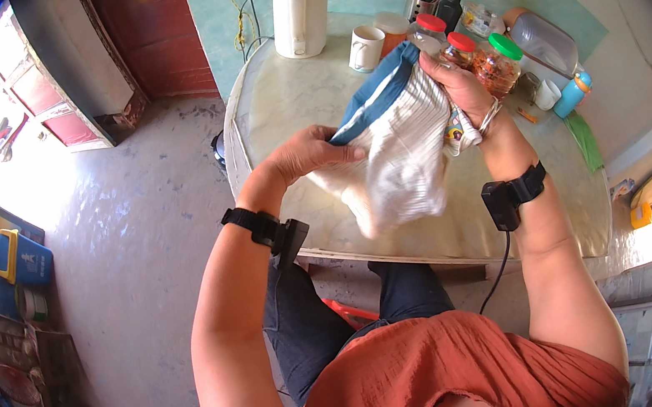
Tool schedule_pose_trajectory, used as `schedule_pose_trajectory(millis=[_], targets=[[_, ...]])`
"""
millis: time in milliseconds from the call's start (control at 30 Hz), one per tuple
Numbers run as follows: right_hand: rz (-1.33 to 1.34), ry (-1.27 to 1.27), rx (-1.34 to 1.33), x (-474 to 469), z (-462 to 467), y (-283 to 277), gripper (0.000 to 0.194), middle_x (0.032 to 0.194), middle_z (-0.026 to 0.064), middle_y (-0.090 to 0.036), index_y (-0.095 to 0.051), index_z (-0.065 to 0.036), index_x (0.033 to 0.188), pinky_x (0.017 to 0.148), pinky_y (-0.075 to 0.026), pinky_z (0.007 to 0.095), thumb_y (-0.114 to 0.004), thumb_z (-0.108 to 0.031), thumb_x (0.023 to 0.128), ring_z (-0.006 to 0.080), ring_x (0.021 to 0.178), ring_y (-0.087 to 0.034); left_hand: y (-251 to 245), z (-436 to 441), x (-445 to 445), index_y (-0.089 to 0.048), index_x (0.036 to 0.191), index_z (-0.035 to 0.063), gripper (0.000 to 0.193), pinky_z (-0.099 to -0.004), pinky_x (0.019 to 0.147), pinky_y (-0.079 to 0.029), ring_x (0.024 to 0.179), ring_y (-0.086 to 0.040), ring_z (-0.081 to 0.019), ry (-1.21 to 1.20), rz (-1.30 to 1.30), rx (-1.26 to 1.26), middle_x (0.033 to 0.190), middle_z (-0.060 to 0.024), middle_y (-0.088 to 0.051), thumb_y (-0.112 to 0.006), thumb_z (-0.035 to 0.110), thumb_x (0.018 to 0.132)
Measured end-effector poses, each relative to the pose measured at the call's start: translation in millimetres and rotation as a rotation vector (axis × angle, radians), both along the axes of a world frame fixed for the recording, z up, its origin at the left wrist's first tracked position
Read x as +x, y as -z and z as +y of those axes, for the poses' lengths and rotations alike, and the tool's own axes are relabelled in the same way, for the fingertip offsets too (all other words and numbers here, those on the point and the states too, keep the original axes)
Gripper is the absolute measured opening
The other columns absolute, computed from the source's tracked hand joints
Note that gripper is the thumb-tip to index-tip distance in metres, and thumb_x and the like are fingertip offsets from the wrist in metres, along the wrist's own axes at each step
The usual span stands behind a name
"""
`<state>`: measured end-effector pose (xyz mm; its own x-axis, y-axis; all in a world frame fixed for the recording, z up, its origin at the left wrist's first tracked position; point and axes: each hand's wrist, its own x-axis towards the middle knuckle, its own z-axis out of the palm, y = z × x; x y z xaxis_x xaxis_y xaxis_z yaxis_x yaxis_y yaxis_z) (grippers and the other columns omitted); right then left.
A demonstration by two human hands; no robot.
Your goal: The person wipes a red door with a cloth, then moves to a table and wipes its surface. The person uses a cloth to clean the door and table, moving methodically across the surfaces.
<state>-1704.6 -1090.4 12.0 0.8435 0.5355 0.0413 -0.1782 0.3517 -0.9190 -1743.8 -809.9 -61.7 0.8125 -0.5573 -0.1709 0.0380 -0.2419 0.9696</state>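
Note:
A white ribbed cloth garment with a blue band along its upper edge hangs between my two hands above the table. My left hand pinches the left end of the blue band, with the thumb lying over the white cloth. At the other end of the band, my right hand grips the cloth near the red-lidded jars. A patterned patch of fabric shows beside my right wrist. The garment's lower part hangs loose, and the fingers behind the cloth are hidden.
A white electric kettle and a white mug stand at the back. Farther right are a red-lidded jar, a green-lidded jar, a clear plastic container and a blue bottle. A cable runs from my right wrist strap.

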Motion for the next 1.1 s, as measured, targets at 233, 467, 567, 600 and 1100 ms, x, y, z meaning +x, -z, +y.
schedule_pose_trajectory(millis=[233, 467, 567, 600, 1100], targets=[[-0.258, 0.537, -0.661, 17.5, -23.1, 57.5, 0.042, 0.091, -0.0013, -0.063, -0.067, 0.0, 0.113, 0.073, -0.046, 0.0243, -0.062, -0.04, 0.1, 0.005, 0.083, -0.051, 30.0, 32.9, 15.9, -0.069, 0.12, 0.0002, 0.058, -0.0369, 0.089, -0.05, 0.101, -0.065, -0.0262, -0.197, -0.13, 0.56, 0.105, -0.0175, -0.071, -0.082, 0.039, 0.079], [-0.685, 0.088, -0.635, -38.7, 55.0, 84.2, 0.043, 0.112, 0.0085, -0.068, -0.061, -0.005, 0.132, 0.086, -0.052, 0.031, -0.059, -0.036, 0.102, 0.0152, 0.098, -0.064, 75.5, 48.5, 22.4, -0.063, 0.127, 0.0012, 0.066, -0.0394, 0.092, -0.052, 0.107, -0.066, -0.0326, -0.583, -0.292, 0.452, 0.12, -0.0215, -0.068, -0.082, 0.038, 0.075], [-0.751, -0.002, -0.861, -36.5, 60.1, 80.1, 0.046, 0.127, 0.0138, -0.067, -0.06, -0.006, 0.136, 0.095, -0.051, 0.0338, -0.059, -0.037, 0.101, 0.0201, 0.112, -0.066, 88.0, 84.1, 21.6, -0.061, 0.129, 0.0022, 0.064, -0.0419, 0.096, -0.051, 0.112, -0.064, -0.0357, -0.749, -0.399, 0.493, 0.126, -0.0229, -0.064, -0.08, 0.037, 0.079], [-0.714, 0.049, -0.907, -28.8, 59.6, 79.5, 0.046, 0.128, 0.0143, -0.067, -0.06, -0.007, 0.135, 0.096, -0.051, 0.034, -0.06, -0.037, 0.101, 0.0216, 0.115, -0.065, 92.5, 94.8, 19.8, -0.062, 0.13, 0.0042, 0.06, -0.0427, 0.096, -0.05, 0.113, -0.063, -0.0362, -0.827, -0.434, 0.551, 0.125, -0.0224, -0.064, -0.076, 0.036, 0.082], [-1.11, -0.177, -1.569, -26.4, 166.2, 158.6, 0.079, 0.168, 0.0112, -0.016, -0.023, -0.028, 0.16, 0.117, -0.014, 0.0623, -0.035, -0.071, 0.095, 0.0357, 0.155, -0.009, 124.7, 79.2, -14.7, -0.047, 0.14, 0.0026, 0.051, -0.0488, 0.105, -0.043, 0.127, -0.05, -0.044, -1.155, -0.297, 0.69, 0.138, -0.0235, -0.052, -0.047, 0.036, 0.102]])
